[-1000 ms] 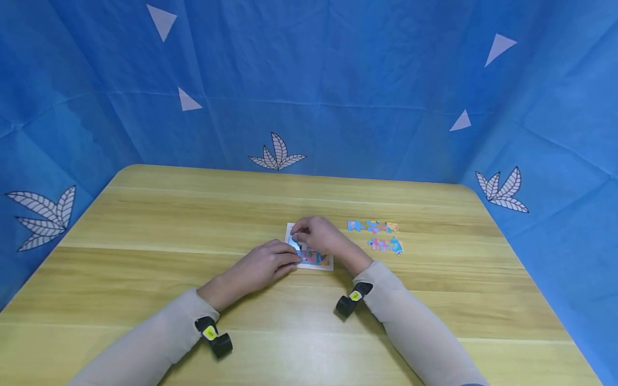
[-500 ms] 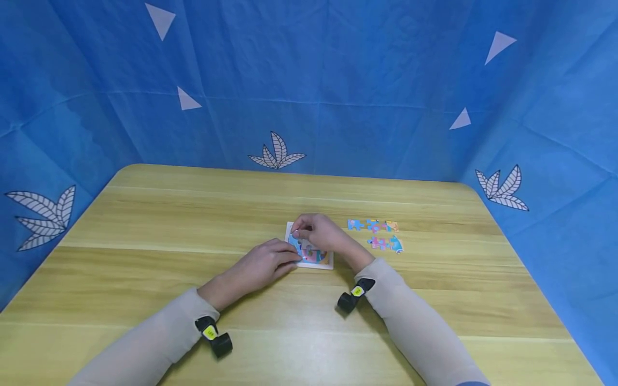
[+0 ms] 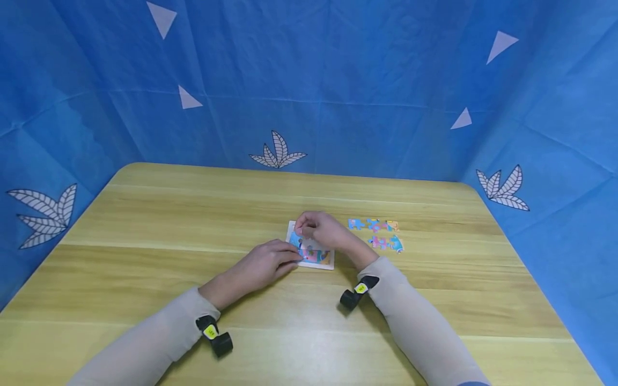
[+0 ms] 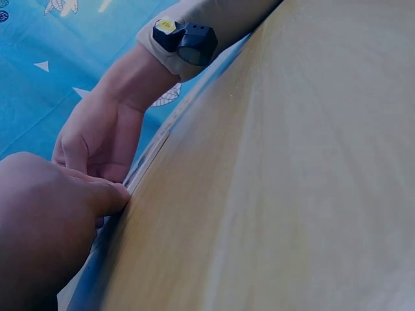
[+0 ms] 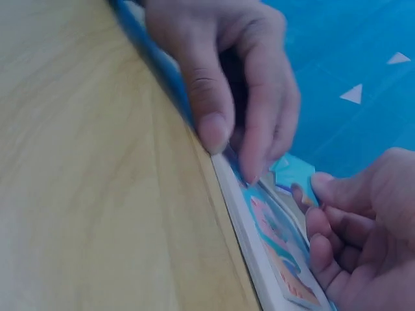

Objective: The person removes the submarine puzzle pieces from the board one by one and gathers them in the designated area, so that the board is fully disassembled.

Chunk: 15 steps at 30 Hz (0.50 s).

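A small jigsaw puzzle board (image 3: 332, 262) with a white border lies on the table, part of its colourful picture in place and a greyish bare patch (image 3: 309, 244) beside it. My left hand (image 3: 263, 264) rests at the board's left side, fingertips on the board and thumb by its near edge (image 5: 224, 168). Over the board's upper left, my right hand (image 3: 324, 229) pinches a light-blue puzzle piece (image 5: 297, 173) between thumb and finger. That piece is tilted up in the right wrist view; in the head view the fingers mostly hide it.
Right of the board lie loose puzzle pieces in two rows, a far row (image 3: 374, 224) and a nearer row (image 3: 386, 243). The wooden table (image 3: 203, 209) reaches back to a blue cloth backdrop (image 3: 376, 69). Each sleeve carries a black wrist camera.
My right hand has lifted and shifted slightly back and to the right, uncovering more blue picture on the board's left. My left hand stays in place.
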Available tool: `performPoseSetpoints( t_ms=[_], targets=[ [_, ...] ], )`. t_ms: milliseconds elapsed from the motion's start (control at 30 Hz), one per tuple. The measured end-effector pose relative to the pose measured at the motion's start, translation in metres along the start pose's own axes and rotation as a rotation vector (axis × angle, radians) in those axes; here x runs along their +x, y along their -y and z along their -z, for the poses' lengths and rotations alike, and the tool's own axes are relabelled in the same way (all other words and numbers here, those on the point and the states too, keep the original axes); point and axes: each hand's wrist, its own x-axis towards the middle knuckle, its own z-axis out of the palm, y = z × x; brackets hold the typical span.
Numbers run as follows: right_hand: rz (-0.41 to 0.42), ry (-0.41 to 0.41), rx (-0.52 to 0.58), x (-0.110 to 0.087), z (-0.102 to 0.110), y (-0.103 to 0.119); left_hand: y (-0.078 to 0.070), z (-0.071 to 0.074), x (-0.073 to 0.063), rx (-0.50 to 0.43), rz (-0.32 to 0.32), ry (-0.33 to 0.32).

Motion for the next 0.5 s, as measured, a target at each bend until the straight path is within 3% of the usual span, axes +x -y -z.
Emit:
performPoseSetpoints(
  t_ms=[100, 500],
  targets=[
    [0.001, -0.003, 0.055, -0.0009, 0.0015, -0.0010, 0.0000, 0.0005, 0.0003, -0.006, 0.003, 0.005],
    [-0.028, -0.055, 0.052, -0.0026, 0.0065, -0.0005, 0.0030, -0.0021, -0.0010, 0.014, -0.029, -0.014]
  ],
)
